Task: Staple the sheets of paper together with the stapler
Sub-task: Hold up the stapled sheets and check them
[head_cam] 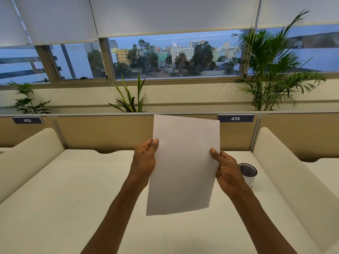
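While both hands were raised in front of the person, the sheets of paper (184,165) were held upright in the air above the bench (64,198), tilted a little so that the top leaned to the right. The left hand (145,160) gripped the left edge of the sheets; its thumb lay on the near face and its fingers (146,144) were curled behind, pinching the paper. The right hand (228,173) gripped the right edge in the same way, with the thumb pressed on the near face and the other fingers hidden behind the paper. From this view the sheets looked like one white page, so I could not tell how many they were. A very small mark was near the top left corner of the page, too small to tell what it was.

On the bench, just right of the right hand and partly hidden by it, stood a black mesh pen holder (248,174). At the far edge of the bench rose a beige partition (102,132) with a dark label reading 474 (235,118) on the right and another reading 473 (27,120) on the left. Behind the partition were a snake plant (131,99) in the middle and a palm plant (271,70) on the right, below a wide window (174,55) with half-lowered blinds.
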Tool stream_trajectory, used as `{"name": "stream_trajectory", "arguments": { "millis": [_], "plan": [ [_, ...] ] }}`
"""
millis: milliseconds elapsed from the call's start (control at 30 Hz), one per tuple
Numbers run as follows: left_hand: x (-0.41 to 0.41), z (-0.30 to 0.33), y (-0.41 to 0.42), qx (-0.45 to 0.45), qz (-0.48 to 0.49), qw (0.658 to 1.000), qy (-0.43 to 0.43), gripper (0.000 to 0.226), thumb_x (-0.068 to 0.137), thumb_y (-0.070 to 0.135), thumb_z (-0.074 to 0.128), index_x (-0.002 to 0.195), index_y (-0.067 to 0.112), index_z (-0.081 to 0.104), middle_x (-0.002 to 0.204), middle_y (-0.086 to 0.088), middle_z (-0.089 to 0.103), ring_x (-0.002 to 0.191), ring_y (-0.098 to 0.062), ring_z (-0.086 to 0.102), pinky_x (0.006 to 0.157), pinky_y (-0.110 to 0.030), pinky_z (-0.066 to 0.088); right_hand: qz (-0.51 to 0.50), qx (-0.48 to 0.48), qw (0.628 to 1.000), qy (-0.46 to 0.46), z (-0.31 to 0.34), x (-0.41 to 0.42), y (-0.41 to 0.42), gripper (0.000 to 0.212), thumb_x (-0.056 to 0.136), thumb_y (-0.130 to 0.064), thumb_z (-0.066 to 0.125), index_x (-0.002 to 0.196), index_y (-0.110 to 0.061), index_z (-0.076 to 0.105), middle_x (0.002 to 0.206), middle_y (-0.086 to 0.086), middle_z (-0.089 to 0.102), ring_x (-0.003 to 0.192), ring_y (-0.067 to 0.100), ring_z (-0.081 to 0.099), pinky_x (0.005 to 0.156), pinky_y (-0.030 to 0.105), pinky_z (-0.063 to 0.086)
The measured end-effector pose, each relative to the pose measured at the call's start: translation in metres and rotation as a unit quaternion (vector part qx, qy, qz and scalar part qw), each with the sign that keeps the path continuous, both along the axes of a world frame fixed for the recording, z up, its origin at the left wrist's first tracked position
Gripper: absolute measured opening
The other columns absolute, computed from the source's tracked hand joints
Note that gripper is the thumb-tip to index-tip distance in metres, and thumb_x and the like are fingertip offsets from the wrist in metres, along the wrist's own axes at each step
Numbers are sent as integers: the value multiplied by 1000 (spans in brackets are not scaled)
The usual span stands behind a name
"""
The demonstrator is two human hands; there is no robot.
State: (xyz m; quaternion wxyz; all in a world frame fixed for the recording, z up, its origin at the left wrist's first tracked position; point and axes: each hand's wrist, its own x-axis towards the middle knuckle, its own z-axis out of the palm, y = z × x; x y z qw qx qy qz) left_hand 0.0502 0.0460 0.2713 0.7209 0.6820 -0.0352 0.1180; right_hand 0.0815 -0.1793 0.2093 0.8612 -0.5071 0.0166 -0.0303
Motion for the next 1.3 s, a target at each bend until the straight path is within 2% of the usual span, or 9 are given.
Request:
{"name": "stream_trajectory", "arguments": {
  "millis": [200, 367, 633, 733, 833, 900, 1067, 1200, 1300],
  "plan": [
    [3, -3, 1, 1, -4, 1000, 1, 27, 102, 21, 42, 96, 21, 68, 79, 10, 77, 74, -9, 74, 64, -23, 59, -12, -16, 1000, 3, -2, 2, 0, 11, 88, -22, 62, 93, -17, 71, 85, -7, 79, 75, 12, 73, 74, 30, 61],
    [7, -6, 2, 1, -4, 1000, 8, 27, 102, 23, 43, 99, 19, 69, 88, 3, 78, 83, -16, 74, 74, -32, 61, -14, -24, 1000, 2, -2, 2, 0, 23, 73, -31, 67, 90, -16, 72, 85, -7, 78, 73, 11, 72, 71, 29, 61],
    [14, -11, 4, -2, -3, 1000, 19, 27, 101, 24, 44, 104, 16, 69, 91, 0, 78, 84, -18, 74, 70, -30, 60, -23, -35, 999, 6, -1, 3, 1, 12, 90, -22, 60, 90, -16, 71, 81, -9, 78, 71, 10, 72, 71, 27, 60],
    [15, -13, 6, -8, -4, 1000, 18, 28, 101, 24, 44, 107, 14, 69, 93, 0, 78, 85, -19, 74, 71, -30, 60, -27, -37, 999, 11, -1, 4, 3, 12, 88, -24, 62, 89, -17, 71, 82, -8, 78, 74, 12, 71, 70, 27, 60],
    [16, -13, 7, -5, -6, 1000, 17, 26, 101, 24, 44, 101, 20, 69, 91, 2, 78, 84, -17, 74, 72, -31, 61, -29, -29, 999, 18, -3, 5, 4, 21, 75, -32, 69, 87, -16, 74, 93, -3, 77, 79, 15, 71, 70, 28, 61],
    [16, -13, 8, -5, -7, 1000, 16, 25, 101, 24, 44, 100, 21, 69, 90, 3, 78, 84, -16, 74, 72, -30, 61, -25, -27, 999, 19, -4, 6, 5, 19, 78, -31, 68, 89, -16, 74, 92, -4, 78, 78, 13, 72, 72, 28, 61],
    [17, -13, 7, -5, 0, 1000, 18, 25, 101, 26, 43, 98, 25, 68, 97, 0, 76, 93, -23, 73, 83, -41, 60, -19, -26, 999, 24, -6, 8, 8, 17, 83, -27, 66, 94, -15, 73, 91, -3, 78, 79, 14, 72, 76, 29, 61],
    [20, -14, 3, 3, 8, 1000, 14, 23, 100, 29, 46, 101, 27, 69, 105, -1, 75, 102, -24, 70, 94, -50, 54, -49, -68, 996, 27, -7, 11, 12, 22, 92, -23, 62, 110, -14, 68, 96, -2, 77, 87, 17, 71, 75, 30, 57],
    [21, -16, -4, 21, 16, 1000, 0, 22, 100, 31, 47, 103, 29, 69, 106, 3, 75, 102, -20, 69, 95, -47, 53, -116, -162, 979, 29, -10, 14, 17, 50, 92, -24, 64, 137, -10, 47, 132, 10, 58, 115, 25, 58, 84, 28, 48]
  ]
}}
